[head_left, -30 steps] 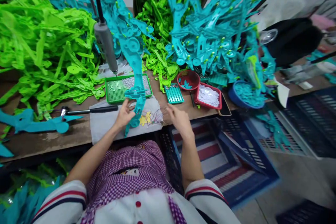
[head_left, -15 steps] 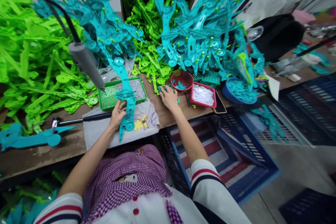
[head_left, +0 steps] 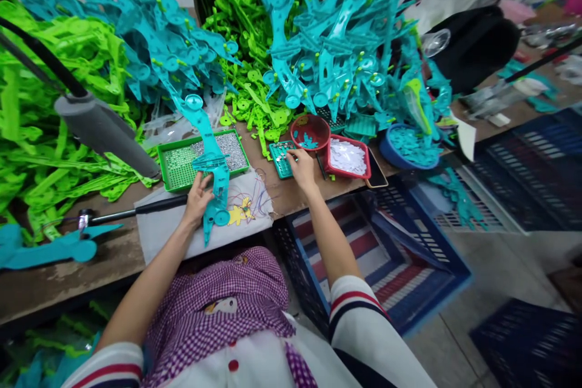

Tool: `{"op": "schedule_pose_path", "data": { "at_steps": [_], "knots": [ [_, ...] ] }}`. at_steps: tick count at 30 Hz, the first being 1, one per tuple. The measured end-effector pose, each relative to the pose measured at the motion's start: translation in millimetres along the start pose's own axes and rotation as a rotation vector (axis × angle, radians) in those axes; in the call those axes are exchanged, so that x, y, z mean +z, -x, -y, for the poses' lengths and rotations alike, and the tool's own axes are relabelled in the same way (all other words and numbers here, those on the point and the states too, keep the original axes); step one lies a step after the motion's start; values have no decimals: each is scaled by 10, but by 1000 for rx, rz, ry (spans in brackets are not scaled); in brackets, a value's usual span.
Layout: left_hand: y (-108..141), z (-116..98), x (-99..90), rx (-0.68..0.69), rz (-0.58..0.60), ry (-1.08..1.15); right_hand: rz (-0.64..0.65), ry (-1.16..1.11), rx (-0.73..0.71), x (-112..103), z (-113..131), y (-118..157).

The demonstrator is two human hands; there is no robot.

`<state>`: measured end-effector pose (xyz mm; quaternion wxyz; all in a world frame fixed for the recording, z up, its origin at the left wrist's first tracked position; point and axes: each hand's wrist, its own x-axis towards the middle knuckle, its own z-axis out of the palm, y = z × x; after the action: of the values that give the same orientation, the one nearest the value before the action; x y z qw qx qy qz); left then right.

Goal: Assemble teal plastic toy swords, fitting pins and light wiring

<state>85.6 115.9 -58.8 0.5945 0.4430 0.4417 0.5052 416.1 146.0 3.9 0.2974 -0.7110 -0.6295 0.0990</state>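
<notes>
My left hand [head_left: 198, 199] grips a long turquoise plastic piece [head_left: 220, 187] by its edge. The piece stands tilted over a grey cloth with a yellow printed figure [head_left: 240, 212], and its upper part crosses in front of a green perforated tray [head_left: 178, 171] holding many small silvery bits. My right hand [head_left: 302, 168] is at the right side of a small teal tray [head_left: 280, 165] with little parts in it. Its thumb and fingertips are drawn together in a pinch; what lies between them is too small to make out.
A red-brown bowl [head_left: 311, 132], a red basket of white pieces [head_left: 348, 157], a phone [head_left: 377, 170] and a blue bowl [head_left: 411, 145] stand to the right. A grey power screwdriver [head_left: 102, 127] hangs at left. A hammer [head_left: 136, 211] lies across the cloth. Turquoise [head_left: 336, 48] and green heaps [head_left: 50, 115] rise behind.
My right hand has shifted from lying over the teal tray to its right side, fingers now pinched, uncovering the tray. My left hand keeps its hold. The camera view has shifted slightly.
</notes>
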Motion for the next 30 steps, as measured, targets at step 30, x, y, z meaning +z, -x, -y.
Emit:
{"op": "schedule_pose_path", "data": {
  "at_steps": [30],
  "knots": [
    [30, -87, 172, 17, 141, 36, 87, -193, -614, 282, 1084, 449]
  ]
}}
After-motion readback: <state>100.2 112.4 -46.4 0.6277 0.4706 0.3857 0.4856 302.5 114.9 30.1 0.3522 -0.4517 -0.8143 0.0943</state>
